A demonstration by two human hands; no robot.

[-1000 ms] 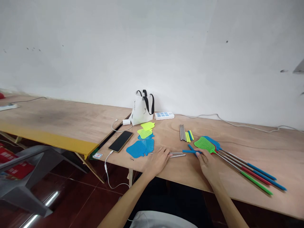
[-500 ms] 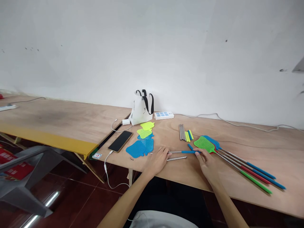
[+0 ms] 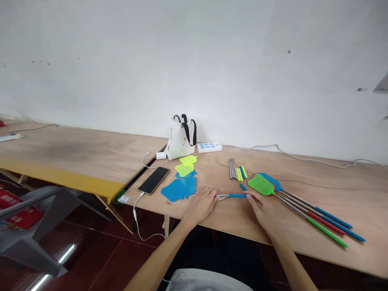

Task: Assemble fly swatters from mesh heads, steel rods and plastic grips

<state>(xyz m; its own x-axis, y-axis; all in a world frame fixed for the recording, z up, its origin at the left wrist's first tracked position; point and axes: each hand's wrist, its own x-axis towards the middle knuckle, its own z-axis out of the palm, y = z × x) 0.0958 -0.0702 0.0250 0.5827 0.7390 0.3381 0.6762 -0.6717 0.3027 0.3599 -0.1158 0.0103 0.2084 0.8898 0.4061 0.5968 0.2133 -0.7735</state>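
Note:
My left hand (image 3: 205, 203) is closed around a thin metal rod (image 3: 222, 195) near the table's front edge. A blue handle sleeve (image 3: 237, 195) sits on the rod's right part. My right hand (image 3: 258, 202) pinches the right end of that sleeve between thumb and fingers. Another short blue sleeve (image 3: 243, 187) lies just beyond my right fingertips. A second metal rod shows only in small part, beneath the held one. Left of my left hand are blue fly swatter heads (image 3: 173, 190) and yellow ones (image 3: 188, 161).
Assembled fly swatters (image 3: 261, 184) lie on the right. Several grey tubes (image 3: 233, 169) and short yellow and blue sleeves (image 3: 241, 173) are behind my hands. A phone (image 3: 154, 180), white bag (image 3: 181, 139) and power strip (image 3: 209, 147) stand left and back. A gap separates a second table (image 3: 75, 149).
My right hand has moved slightly left and toward me with the blue sleeve. The held rod now covers most of the loose rod beneath it. My left hand has barely moved.

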